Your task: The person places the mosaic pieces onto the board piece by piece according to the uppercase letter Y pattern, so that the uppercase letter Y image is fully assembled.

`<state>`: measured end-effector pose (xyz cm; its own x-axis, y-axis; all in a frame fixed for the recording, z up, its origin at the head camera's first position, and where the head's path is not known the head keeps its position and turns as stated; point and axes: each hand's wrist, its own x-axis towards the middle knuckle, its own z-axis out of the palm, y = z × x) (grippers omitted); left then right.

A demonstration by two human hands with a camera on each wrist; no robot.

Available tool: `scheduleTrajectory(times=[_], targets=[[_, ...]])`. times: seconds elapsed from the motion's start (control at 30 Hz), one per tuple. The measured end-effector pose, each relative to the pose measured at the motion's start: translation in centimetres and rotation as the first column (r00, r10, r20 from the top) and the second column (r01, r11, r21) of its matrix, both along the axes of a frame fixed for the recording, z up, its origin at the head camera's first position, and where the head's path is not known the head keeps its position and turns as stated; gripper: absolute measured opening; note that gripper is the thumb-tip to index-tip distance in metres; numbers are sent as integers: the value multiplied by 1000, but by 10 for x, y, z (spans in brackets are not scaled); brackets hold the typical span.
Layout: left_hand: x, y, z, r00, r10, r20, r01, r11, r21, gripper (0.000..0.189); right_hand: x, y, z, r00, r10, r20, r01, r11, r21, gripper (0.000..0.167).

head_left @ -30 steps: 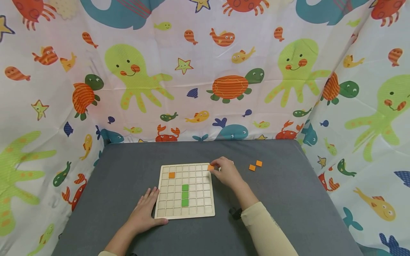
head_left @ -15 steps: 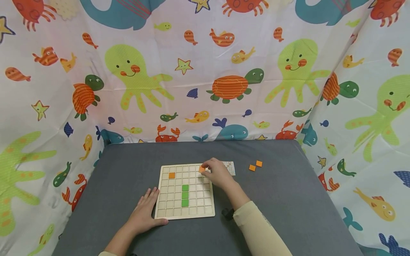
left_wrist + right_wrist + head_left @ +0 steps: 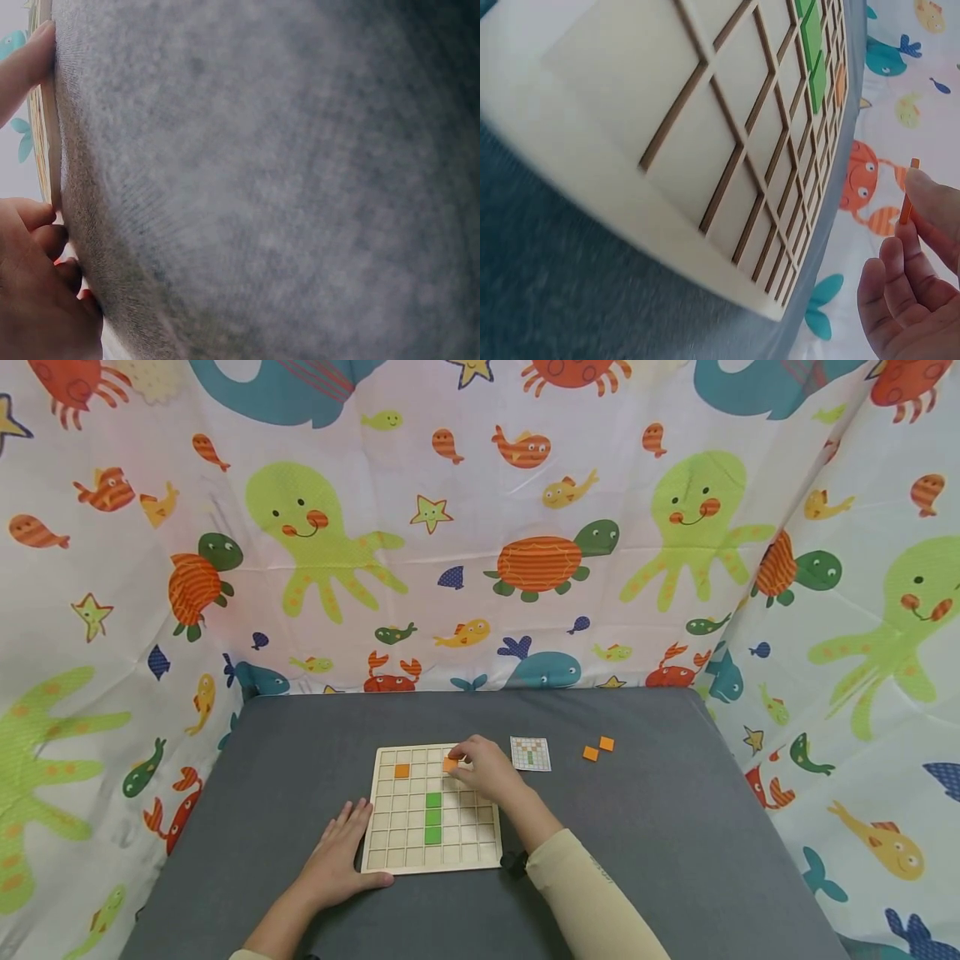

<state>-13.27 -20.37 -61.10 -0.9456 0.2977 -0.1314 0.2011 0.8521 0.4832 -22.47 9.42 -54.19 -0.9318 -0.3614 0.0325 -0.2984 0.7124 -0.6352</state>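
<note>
A wooden grid board (image 3: 408, 857) lies on the grey cloth. Three green square tiles (image 3: 433, 817) sit in a column of its cells, and one orange tile (image 3: 402, 771) fills a cell at the upper left. My right hand (image 3: 487, 770) pinches another orange square tile (image 3: 450, 764) between thumb and fingers over the board's upper part; in the right wrist view this pinched tile (image 3: 910, 192) appears edge-on, apart from the board. Spread along the board's lower left corner, my left hand (image 3: 337, 860) rests with its thumb at the front edge and fingers at the left side.
A small printed pattern card (image 3: 530, 754) lies just right of the board. Farther right are two loose orange tiles, a nearer one (image 3: 591, 753) and a farther one (image 3: 607, 743). Behind the table hangs a curtain (image 3: 465, 527) printed with sea animals.
My right hand has moved left from the board's upper right corner, carrying the orange tile inward over the cells. The pattern card has come into full view. My left hand has stayed put.
</note>
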Motion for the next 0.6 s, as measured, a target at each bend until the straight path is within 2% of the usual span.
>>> scheduleTrajectory(times=[0.4,0.6], targets=[[2,2,7,1000,9,17,-9,1000,3,135,-9,-28,-9,997,11,70,-11,1000,-1,24],[1,1,5,1000,0,14,0,1000,2,136,-12,-39,-16,996,30,89,-32,999,19,25]])
